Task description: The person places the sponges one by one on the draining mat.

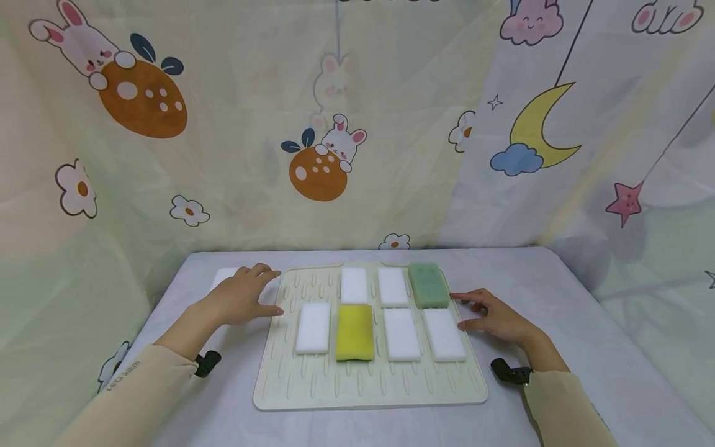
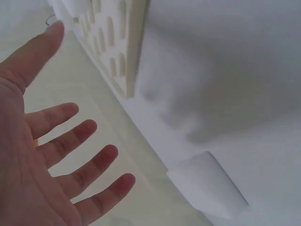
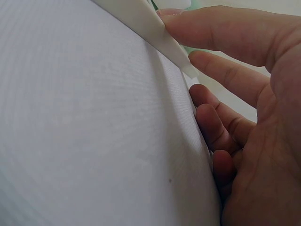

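A cream ridged mat (image 1: 368, 388) lies on the table, bearing several white sponge blocks (image 1: 313, 329), a yellow sponge (image 1: 354, 332) and a green sponge (image 1: 429, 285). My left hand (image 1: 242, 297) hovers beside the mat's left edge, fingers spread and holding nothing. Partly hidden behind that hand, another white block (image 2: 207, 186) lies on the table. On the opposite side, my right hand (image 1: 499, 320) is at the mat's right edge. Its index fingertip is close to the green sponge; the thumb (image 3: 211, 28) seems to touch the mat's rim. The other fingers bend loosely.
A white cloth (image 1: 558, 298) covers the table. Behind it hangs a printed curtain (image 1: 251, 155) with rabbits, flowers and a moon, which also closes off both sides. A dark wrist camera (image 1: 208, 364) sits at the left cuff, another (image 1: 509, 372) at the right.
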A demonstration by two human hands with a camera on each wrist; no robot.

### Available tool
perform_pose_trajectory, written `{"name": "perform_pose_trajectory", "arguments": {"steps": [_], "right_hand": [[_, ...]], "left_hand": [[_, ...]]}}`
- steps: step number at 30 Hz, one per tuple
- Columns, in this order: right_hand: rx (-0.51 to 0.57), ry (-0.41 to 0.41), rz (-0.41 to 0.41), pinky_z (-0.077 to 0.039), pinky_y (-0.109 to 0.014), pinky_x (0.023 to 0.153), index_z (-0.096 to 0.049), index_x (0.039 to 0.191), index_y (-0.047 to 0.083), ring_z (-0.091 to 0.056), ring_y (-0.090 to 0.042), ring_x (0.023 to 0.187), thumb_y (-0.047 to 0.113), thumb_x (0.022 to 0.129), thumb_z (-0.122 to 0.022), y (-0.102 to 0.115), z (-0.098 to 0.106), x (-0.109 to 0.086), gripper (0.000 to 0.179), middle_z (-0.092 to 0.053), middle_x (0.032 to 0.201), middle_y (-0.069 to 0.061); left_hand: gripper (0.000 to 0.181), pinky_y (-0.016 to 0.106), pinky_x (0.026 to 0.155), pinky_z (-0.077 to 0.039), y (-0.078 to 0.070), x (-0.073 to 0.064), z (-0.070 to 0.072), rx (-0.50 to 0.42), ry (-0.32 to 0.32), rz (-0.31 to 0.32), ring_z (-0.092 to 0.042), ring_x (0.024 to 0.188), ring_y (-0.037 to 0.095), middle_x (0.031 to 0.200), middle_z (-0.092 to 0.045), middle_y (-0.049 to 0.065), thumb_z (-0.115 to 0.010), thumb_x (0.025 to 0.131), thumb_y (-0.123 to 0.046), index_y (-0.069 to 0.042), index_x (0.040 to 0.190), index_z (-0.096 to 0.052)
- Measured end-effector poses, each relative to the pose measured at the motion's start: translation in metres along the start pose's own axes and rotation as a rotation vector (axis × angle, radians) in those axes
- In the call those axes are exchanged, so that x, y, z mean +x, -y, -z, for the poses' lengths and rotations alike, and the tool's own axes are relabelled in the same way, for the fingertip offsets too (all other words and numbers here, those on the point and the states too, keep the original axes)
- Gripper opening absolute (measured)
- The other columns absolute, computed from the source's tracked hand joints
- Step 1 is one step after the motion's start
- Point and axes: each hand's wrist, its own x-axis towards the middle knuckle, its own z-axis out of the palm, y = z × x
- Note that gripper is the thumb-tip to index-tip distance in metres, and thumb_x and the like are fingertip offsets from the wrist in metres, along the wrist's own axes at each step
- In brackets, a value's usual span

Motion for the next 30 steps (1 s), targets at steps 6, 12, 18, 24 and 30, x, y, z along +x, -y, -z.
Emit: {"name": "perform_pose_trajectory", "arguments": {"steps": [6, 12, 18, 24, 30], "right_hand": [[0.007, 0.001, -0.001, -0.039, -0.038, 0.094, -0.058, 0.149, 0.020, -0.043, -0.028, 0.119, 0.034, 0.081, -0.088, 0.001, -0.001, -0.001, 0.075, -0.049, 0.137, -0.012], [0.001, -0.001, 0.004, -0.040, -0.038, 0.093, -0.058, 0.149, 0.019, -0.044, -0.029, 0.118, 0.034, 0.082, -0.088, 0.003, -0.001, -0.002, 0.075, -0.050, 0.137, -0.013], [0.001, -0.006, 0.004, -0.040, -0.038, 0.095, -0.059, 0.148, 0.019, -0.044, -0.028, 0.118, 0.034, 0.081, -0.088, 0.002, -0.001, -0.002, 0.075, -0.051, 0.136, -0.012], [-0.002, -0.008, 0.006, -0.040, -0.038, 0.093, -0.059, 0.148, 0.019, -0.044, -0.028, 0.117, 0.034, 0.081, -0.088, 0.000, -0.001, -0.001, 0.075, -0.051, 0.135, -0.012], [-0.009, -0.011, -0.001, -0.040, -0.039, 0.094, -0.058, 0.148, 0.020, -0.044, -0.028, 0.119, 0.035, 0.081, -0.088, 0.000, -0.001, -0.001, 0.075, -0.051, 0.137, -0.012]], "left_hand": [[0.086, 0.063, 0.098, -0.051, 0.015, -0.001, 0.001, 0.015, 0.014, 0.014, -0.049, 0.133, 0.049, 0.151, -0.049, 0.018, -0.086, 0.083, -0.045, -0.008, 0.152, -0.050], [0.083, 0.069, 0.097, -0.048, 0.025, -0.002, 0.005, 0.037, 0.024, 0.028, -0.049, 0.132, 0.051, 0.152, -0.047, 0.021, -0.086, 0.084, -0.038, -0.006, 0.152, -0.050], [0.079, 0.067, 0.094, -0.051, 0.033, -0.003, 0.007, 0.032, 0.043, 0.047, -0.049, 0.132, 0.052, 0.152, -0.046, 0.023, -0.085, 0.085, -0.030, -0.004, 0.151, -0.050], [0.076, 0.068, 0.094, -0.051, 0.045, -0.001, 0.004, 0.041, 0.046, 0.074, -0.049, 0.130, 0.053, 0.151, -0.045, 0.024, -0.085, 0.085, -0.022, -0.004, 0.151, -0.050], [0.076, 0.070, 0.096, -0.049, 0.056, 0.002, -0.001, 0.030, 0.054, 0.101, -0.048, 0.129, 0.054, 0.151, -0.044, 0.026, -0.084, 0.085, -0.017, -0.003, 0.151, -0.050]]}}
